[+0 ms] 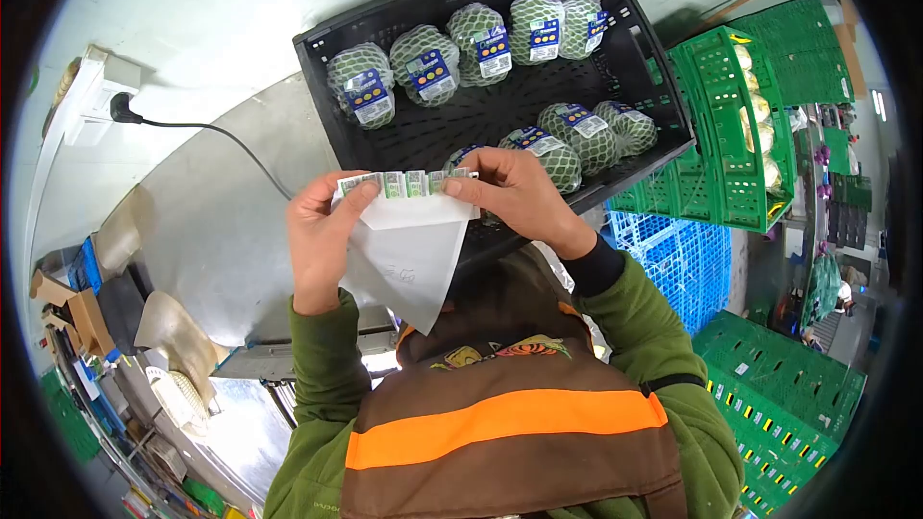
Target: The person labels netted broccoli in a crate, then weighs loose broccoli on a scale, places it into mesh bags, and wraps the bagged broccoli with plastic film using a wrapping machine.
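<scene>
Between my two hands is a sheet of labels (409,250), white backing paper with a row of small green-and-white stickers along its upper edge. My left hand (325,235) pinches the left end of that row, thumb on top. At the right end, my right hand (524,197) grips it between thumb and fingers. The lower part of the paper hangs down to a point and bears faint handwriting. Just beyond the sheet stands a black crate (413,139) with two rows of net bags (423,72) of green produce, each with a blue label. My right forearm and the sheet partly hide the near row.
On the right stand green crates (716,135), one holding pale produce, above a blue plastic pallet (673,264). More green crates (779,384) are stacked at lower right. A black power cable (221,130) runs from a wall plug across the metal surface (226,231).
</scene>
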